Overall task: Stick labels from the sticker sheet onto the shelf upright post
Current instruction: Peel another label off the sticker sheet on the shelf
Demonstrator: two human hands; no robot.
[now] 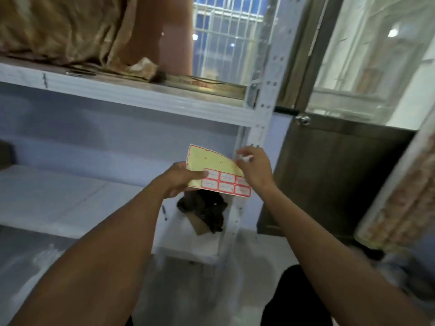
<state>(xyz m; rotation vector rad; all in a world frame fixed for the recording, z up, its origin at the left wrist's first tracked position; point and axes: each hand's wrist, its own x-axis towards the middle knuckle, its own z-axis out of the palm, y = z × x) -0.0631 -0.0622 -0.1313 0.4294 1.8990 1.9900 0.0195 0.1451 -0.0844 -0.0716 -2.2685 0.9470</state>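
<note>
Left hand (pixel 182 176) grips sticker sheet (pixel 215 171) by left edge; right hand (pixel 255 167) pinches peeled label (pixel 246 158), blurred, just beside white shelf upright post (pixel 264 100); dark bundle (pixel 207 211) below sheet; crumpled tan cloth (pixel 63 29) on upper shelf.
</note>
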